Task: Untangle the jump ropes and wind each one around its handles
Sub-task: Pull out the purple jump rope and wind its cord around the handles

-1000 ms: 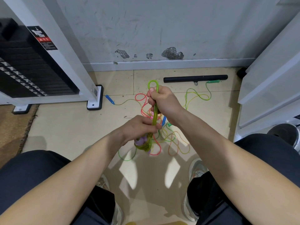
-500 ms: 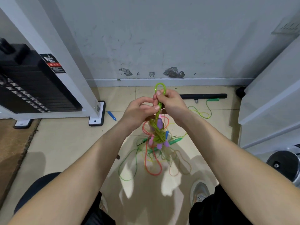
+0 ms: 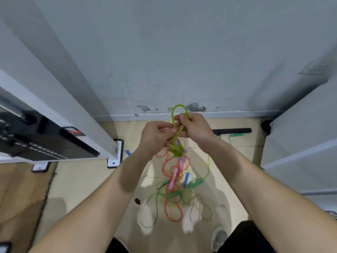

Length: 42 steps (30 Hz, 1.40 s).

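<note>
One lime-green jump rope (image 3: 172,116) is held in the air in front of the wall, above the floor. Its upper part stands as a narrow upright loop. Below the hands it is bunched into a tight green knot of turns, with purple handle ends (image 3: 176,142) poking out. The right hand (image 3: 195,126) has its grip clamped on the right side of the loop, thumb and fingers pinching the strand near the top. The left hand (image 3: 155,134) sits just beside it and slightly lower. Its fingers are curled and its grip is pinched on the same rope where the loop narrows toward the bundle.

Directly under the bundle, the other ropes lie in a loose tangle on the tiled floor (image 3: 82,179). An orange rope (image 3: 164,166) curls through the tangle in big loops. A pink handle (image 3: 174,177), a blue handle (image 3: 186,178) and a green handle (image 3: 196,183) lie close together in the middle. Thin dark-green cord (image 3: 155,207) sprawls toward the person's legs.

Another blue handle end (image 3: 128,152) shows beside the left forearm. A further green handle (image 3: 237,135) lies just beside a black bar (image 3: 231,131) along the skirting.

To the left stands a weight-stack machine (image 3: 45,143) in a white frame (image 3: 54,99), with a brown mat (image 3: 18,198) next to it. White panels (image 3: 300,134) rise on the right. One shoe (image 3: 218,238) shows at the bottom edge.
</note>
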Available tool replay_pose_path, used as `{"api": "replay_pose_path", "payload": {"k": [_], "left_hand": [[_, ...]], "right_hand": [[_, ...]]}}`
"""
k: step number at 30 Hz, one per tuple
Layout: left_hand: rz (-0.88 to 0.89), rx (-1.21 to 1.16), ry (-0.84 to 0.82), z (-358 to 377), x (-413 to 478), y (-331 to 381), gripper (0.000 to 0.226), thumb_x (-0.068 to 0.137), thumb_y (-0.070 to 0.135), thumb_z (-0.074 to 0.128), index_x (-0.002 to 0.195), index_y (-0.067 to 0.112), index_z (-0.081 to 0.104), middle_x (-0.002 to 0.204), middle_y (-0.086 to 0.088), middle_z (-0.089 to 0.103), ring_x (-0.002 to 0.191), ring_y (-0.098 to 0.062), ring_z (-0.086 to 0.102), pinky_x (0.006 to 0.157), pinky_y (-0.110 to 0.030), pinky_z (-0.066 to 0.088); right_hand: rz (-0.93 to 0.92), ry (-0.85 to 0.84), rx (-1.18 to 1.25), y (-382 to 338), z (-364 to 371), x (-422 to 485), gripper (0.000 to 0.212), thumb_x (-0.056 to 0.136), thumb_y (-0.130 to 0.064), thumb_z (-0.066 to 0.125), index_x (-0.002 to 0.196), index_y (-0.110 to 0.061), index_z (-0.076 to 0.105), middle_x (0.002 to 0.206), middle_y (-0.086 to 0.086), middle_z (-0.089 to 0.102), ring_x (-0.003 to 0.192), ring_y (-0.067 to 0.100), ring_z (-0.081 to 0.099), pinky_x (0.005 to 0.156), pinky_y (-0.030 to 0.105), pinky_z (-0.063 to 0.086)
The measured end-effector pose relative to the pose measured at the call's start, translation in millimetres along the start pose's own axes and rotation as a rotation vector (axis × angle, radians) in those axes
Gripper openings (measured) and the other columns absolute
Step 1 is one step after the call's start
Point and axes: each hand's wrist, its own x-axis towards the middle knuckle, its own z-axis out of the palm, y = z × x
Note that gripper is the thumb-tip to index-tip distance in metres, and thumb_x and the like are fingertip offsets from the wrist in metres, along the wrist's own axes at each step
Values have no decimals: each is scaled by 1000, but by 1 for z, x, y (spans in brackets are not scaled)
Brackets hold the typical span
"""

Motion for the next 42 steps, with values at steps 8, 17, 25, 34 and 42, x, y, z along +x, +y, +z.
{"api": "replay_pose_path", "payload": {"k": [8, 17, 25, 34, 42], "left_hand": [[64, 42, 68, -24, -74, 219, 5, 88, 13, 73, 87, 9, 76, 85, -22, 73, 65, -26, 64, 62, -38, 58], [159, 179, 102, -65, -155, 418, 5, 91, 19, 67, 87, 16, 70, 86, -3, 77, 80, -19, 73, 68, -32, 56], [244, 178, -9, -72, -186, 534, 34, 100, 34, 55, 77, 11, 65, 78, -7, 73, 67, -18, 62, 60, -28, 52], [427, -1, 31, -49, -181, 605, 26, 105, 25, 50, 95, 7, 65, 85, -9, 73, 67, -19, 69, 68, -27, 60], [613, -26, 182, -22, -141, 694, 17, 98, 18, 62, 95, 5, 72, 79, -10, 71, 63, -23, 63, 60, -30, 54]], "right_hand": [[-79, -24, -43, -223, -32, -78, 28, 107, -17, 42, 102, -7, 67, 93, 11, 70, 84, 22, 74, 80, 33, 61], [-146, -56, -178, -428, -76, -166, 27, 107, -26, 43, 104, -13, 66, 72, 3, 68, 82, 20, 69, 78, 40, 56], [-232, -27, -214, -540, -84, -198, 32, 108, -31, 40, 97, -12, 64, 64, 0, 48, 65, 19, 64, 65, 34, 51], [-317, 98, -83, -612, -118, -199, 29, 98, -4, 36, 104, -14, 62, 71, 0, 43, 65, 18, 52, 66, 34, 47], [-458, 175, -38, -685, -179, -167, 23, 101, -8, 49, 111, -12, 69, 79, -2, 58, 67, 16, 62, 64, 36, 57]]}}
